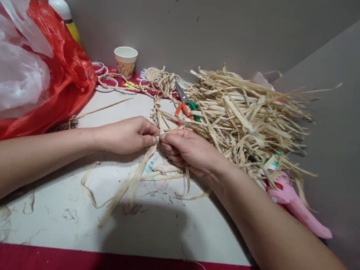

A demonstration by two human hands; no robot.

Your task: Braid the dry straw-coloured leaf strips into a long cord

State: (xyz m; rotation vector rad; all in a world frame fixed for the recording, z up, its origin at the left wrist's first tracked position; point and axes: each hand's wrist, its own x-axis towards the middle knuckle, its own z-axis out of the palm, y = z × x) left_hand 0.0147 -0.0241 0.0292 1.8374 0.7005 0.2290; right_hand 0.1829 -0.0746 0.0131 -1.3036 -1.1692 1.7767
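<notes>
A braided straw cord (156, 108) runs from a coiled braid (163, 80) at the back down to my two hands at the middle of the white board. My left hand (130, 135) pinches the straw strands at the cord's near end. Right beside it, my right hand (188, 149) also has its fingers closed on the strands, fingertips almost touching the left ones. Loose flat straw strips (135, 182) hang from the pinch toward me over the board. Parts of the strands are hidden under the fingers.
A big pile of dry straw (248, 112) lies at the back right, with scissors (184, 100) at its left edge. A paper cup (125, 61) stands behind. Red and white plastic bags (71, 82) fill the left. A pink object (302, 207) lies at the right.
</notes>
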